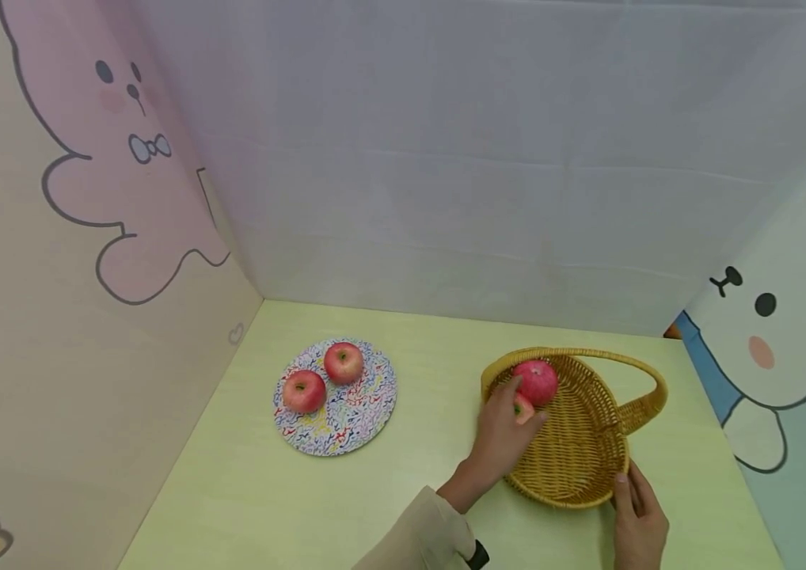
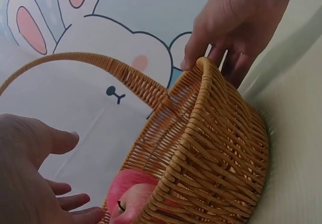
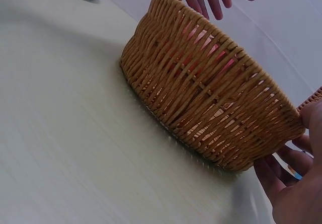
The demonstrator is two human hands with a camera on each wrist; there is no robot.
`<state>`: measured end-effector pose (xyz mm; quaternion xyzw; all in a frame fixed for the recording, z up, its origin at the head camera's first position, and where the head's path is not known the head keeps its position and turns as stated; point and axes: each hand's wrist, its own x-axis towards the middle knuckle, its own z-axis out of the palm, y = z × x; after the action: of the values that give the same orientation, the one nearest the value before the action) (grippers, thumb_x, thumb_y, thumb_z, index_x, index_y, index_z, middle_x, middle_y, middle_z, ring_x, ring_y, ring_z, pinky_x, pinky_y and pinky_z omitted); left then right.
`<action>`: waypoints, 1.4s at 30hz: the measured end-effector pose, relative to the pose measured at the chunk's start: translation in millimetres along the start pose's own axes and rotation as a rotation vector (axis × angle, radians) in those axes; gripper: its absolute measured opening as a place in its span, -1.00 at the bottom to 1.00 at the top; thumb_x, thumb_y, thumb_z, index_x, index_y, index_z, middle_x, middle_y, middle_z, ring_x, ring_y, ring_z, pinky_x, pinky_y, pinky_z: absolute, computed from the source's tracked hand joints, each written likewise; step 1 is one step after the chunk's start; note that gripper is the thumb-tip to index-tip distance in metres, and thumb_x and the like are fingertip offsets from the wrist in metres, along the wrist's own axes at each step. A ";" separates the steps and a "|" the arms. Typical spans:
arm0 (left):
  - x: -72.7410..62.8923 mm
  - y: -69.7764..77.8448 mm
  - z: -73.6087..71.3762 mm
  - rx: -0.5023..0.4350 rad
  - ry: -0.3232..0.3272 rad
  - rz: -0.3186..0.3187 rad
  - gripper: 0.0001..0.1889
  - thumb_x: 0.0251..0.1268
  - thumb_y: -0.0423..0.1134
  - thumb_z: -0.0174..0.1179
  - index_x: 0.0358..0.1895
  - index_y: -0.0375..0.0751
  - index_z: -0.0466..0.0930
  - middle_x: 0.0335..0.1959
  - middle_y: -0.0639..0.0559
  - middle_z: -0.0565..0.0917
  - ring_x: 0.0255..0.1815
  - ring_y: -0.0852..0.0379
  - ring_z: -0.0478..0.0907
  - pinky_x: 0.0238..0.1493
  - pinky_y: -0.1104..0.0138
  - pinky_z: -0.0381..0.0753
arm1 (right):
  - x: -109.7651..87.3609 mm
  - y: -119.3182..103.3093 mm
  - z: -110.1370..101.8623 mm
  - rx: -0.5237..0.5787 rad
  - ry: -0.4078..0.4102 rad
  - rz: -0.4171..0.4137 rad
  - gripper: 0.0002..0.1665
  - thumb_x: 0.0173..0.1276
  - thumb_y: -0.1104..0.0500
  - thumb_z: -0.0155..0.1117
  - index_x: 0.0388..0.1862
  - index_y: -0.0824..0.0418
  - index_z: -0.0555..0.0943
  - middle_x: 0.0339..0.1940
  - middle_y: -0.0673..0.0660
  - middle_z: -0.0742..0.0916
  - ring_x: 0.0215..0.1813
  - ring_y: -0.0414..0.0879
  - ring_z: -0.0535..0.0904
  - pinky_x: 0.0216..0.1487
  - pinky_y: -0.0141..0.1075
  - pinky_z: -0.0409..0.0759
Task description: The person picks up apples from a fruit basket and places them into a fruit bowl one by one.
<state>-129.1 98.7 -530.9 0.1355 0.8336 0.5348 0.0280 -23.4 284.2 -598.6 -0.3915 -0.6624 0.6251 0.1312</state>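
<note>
A brown wicker basket [image 1: 565, 459] with an arched handle [image 1: 610, 358] stands on the right half of the table. Inside, at its left side, lie a pink-red round fruit [image 1: 537, 383] and an apple [image 2: 132, 204] with a dark stem. My left hand [image 1: 506, 431] is over the basket's left rim beside the apple; in the left wrist view its thumb and fingers are spread, with nothing gripped. At the near right rim my right hand [image 1: 640, 518] holds the basket, thumb at the rim and fingers against the outer wall [image 3: 211, 98].
To the left, a round plate [image 1: 367, 423] with a colourful squiggle pattern bears two red apples [image 1: 304, 392]. A white cloth [image 1: 446, 198] hangs behind the pale yellow table [image 1: 232, 499]. Panels with cartoon animals stand at the left and right sides.
</note>
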 end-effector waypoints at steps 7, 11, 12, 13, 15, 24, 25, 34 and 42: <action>14.5 1.1 9.8 0.067 0.002 -0.034 -0.30 0.46 -0.07 0.32 0.56 -0.20 0.32 0.41 -0.09 0.55 0.36 0.03 0.57 0.28 0.16 0.65 | -1.3 -1.0 -2.8 0.030 0.002 -0.023 -0.26 0.58 -0.17 0.15 0.61 0.10 0.35 0.60 0.21 0.41 0.08 -0.76 0.50 -0.07 -0.84 0.46; 24.6 0.6 13.7 0.074 -0.001 -0.066 -0.31 0.45 -0.05 0.33 0.56 -0.11 0.33 0.40 -0.04 0.54 0.32 0.11 0.57 0.26 0.21 0.65 | -0.9 -0.8 -3.4 0.051 0.012 -0.028 -0.27 0.58 -0.15 0.17 0.60 0.11 0.37 0.58 0.16 0.44 -0.05 -0.80 0.49 -0.07 -0.84 0.46; 26.8 0.5 14.2 0.079 -0.003 -0.067 -0.31 0.45 -0.06 0.33 0.56 -0.10 0.33 0.39 -0.03 0.54 0.32 0.12 0.57 0.26 0.23 0.65 | -0.7 -0.6 -3.5 0.054 0.014 -0.030 -0.27 0.58 -0.14 0.17 0.60 0.12 0.37 0.58 0.15 0.45 -0.07 -0.81 0.49 -0.08 -0.84 0.47; 28.6 0.5 14.8 0.083 -0.007 -0.069 -0.32 0.45 -0.06 0.32 0.56 -0.10 0.33 0.39 -0.02 0.54 0.32 0.12 0.57 0.26 0.23 0.65 | -0.4 -0.3 -3.5 0.054 0.013 -0.033 -0.27 0.58 -0.14 0.17 0.60 0.12 0.37 0.58 0.15 0.45 -0.08 -0.81 0.49 -0.08 -0.83 0.47; 31.5 0.3 15.7 0.099 -0.012 -0.084 -0.32 0.47 -0.05 0.31 0.55 -0.10 0.32 0.40 -0.02 0.52 0.34 0.11 0.55 0.26 0.23 0.65 | 0.2 0.4 -3.4 0.059 0.010 -0.035 -0.27 0.58 -0.14 0.18 0.60 0.12 0.38 0.57 0.14 0.46 -0.09 -0.81 0.49 -0.09 -0.83 0.48; 40.3 0.2 18.8 0.146 -0.048 -0.209 -0.37 0.52 -0.01 0.25 0.51 -0.12 0.29 0.41 -0.09 0.47 0.40 0.00 0.47 0.25 0.15 0.66 | -0.4 1.2 -1.2 0.073 0.019 -0.030 -0.27 0.57 -0.12 0.19 0.59 0.15 0.39 0.55 0.13 0.48 -0.11 -0.81 0.50 -0.11 -0.82 0.49; 41.5 0.0 19.1 0.154 -0.051 -0.223 -0.37 0.52 0.01 0.25 0.51 -0.12 0.29 0.39 -0.08 0.48 0.39 0.01 0.47 0.25 0.16 0.66 | -0.7 1.3 -0.9 0.078 0.017 -0.031 -0.28 0.57 -0.12 0.20 0.59 0.15 0.39 0.54 0.12 0.48 -0.11 -0.81 0.50 -0.11 -0.82 0.49; 53.7 -4.3 24.5 0.216 -0.059 -0.308 -0.46 0.45 0.04 0.32 0.32 -0.18 0.46 0.16 -0.05 0.61 0.15 0.09 0.59 0.12 0.27 0.69 | -1.6 2.1 1.8 0.051 0.010 -0.015 -0.27 0.57 -0.13 0.18 0.59 0.15 0.38 0.54 0.12 0.48 -0.11 -0.80 0.49 -0.11 -0.82 0.48; 66.7 -7.4 30.9 0.213 -0.011 -0.321 -0.69 0.28 -0.02 0.46 -0.09 -0.13 0.67 -0.21 0.12 0.75 -0.22 0.27 0.63 -0.15 0.39 0.67 | -1.4 1.5 2.1 0.006 0.016 0.004 -0.25 0.58 -0.20 0.14 0.61 0.09 0.37 0.60 0.19 0.43 0.09 -0.71 0.49 -0.10 -0.84 0.46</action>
<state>-188.7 140.2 -544.2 0.0058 0.8963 0.4313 0.1028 -23.4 281.6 -599.9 -0.3974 -0.6585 0.6244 0.1363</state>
